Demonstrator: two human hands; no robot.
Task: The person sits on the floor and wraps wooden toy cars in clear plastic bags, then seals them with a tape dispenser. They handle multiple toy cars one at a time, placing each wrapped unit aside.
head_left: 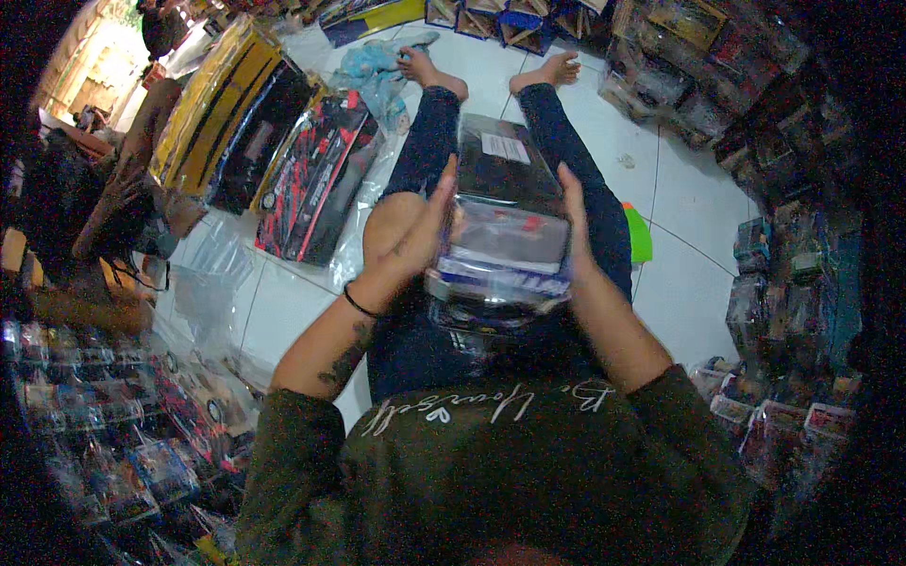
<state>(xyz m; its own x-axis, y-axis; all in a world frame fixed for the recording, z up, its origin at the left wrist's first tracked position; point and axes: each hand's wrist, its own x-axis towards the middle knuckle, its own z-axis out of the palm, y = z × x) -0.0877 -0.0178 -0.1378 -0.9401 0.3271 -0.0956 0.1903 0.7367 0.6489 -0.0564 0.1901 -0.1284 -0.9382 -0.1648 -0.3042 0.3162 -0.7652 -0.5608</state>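
Observation:
Between my knees I hold a dark box (500, 184) with a white label on its upper face. The side toward me is glossy, grey and blue, and smeared by motion. My left hand (429, 226) presses against the box's left side, and my right hand (579, 231) against its right side. Whatever is inside cannot be made out. Left of my leg lies a long red and black box (316, 179) with a vehicle picture, partly on clear plastic wrap (359, 226).
Yellow and black wrapped boxes (231, 113) stand at the left. Plastic-wrapped packages (698, 66) are stacked at the far right, with more packages (123, 434) at the lower left. A light blue cloth or bag (368, 66) and a green piece (638, 234) lie on the white tile floor (694, 189).

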